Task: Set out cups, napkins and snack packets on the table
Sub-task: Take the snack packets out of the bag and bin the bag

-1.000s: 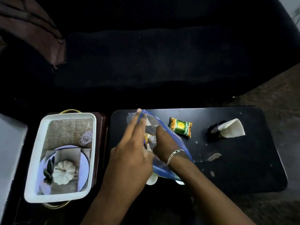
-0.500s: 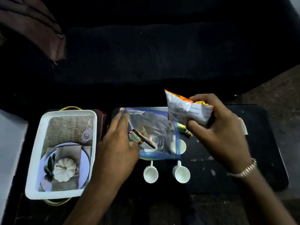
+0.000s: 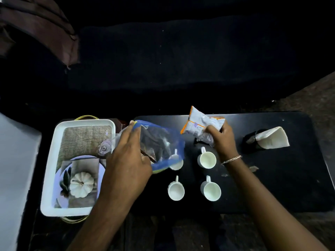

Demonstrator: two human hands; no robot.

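On the table [image 3: 290,187], 4 cups [image 3: 207,159] and napkins [image 3: 272,140] stand ready; the right hand [image 3: 223,137] clutches a packet [image 3: 201,126] above it, the left hand [image 3: 126,160] pinches the bag [image 3: 163,142] holding more.

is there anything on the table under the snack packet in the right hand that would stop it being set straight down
Partly. The right hand holds the snack packet above the black table; something dark lies under it and a white cup stands just nearer.
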